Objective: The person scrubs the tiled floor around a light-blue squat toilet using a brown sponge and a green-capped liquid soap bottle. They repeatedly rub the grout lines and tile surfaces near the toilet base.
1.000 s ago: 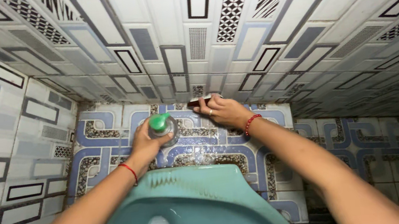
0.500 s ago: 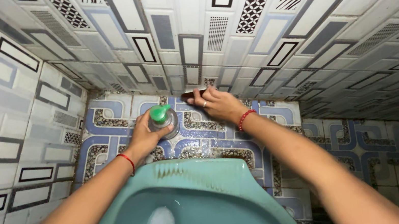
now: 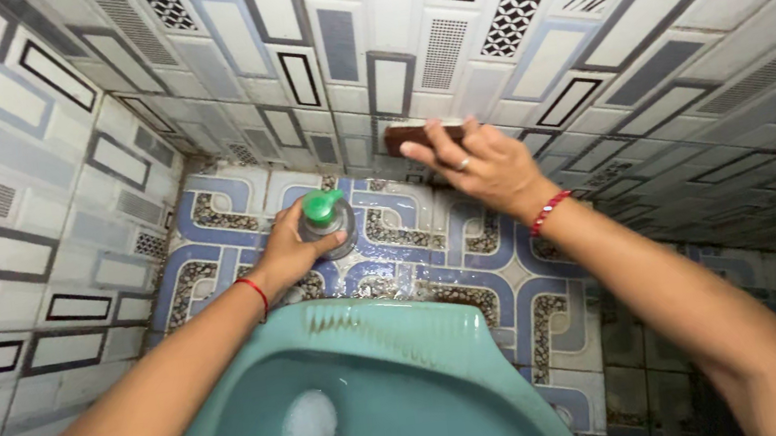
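So the right hand (image 3: 486, 167) is pressing a brown scrub brush (image 3: 417, 134) against the wall tiles (image 3: 390, 78) by the floor, fingers curled over it. The left hand (image 3: 288, 251) is gripping a green-capped bottle (image 3: 327, 221) standing on the floor. Looks mid-scrub, plenty of tile left.

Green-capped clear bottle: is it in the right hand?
No, the left hand grips the green-capped clear bottle; the right hand presses a brown brush.

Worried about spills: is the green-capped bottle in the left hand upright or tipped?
Roughly upright. The bottle shows its green cap toward the camera, gripped by the left hand above the patterned floor tiles.
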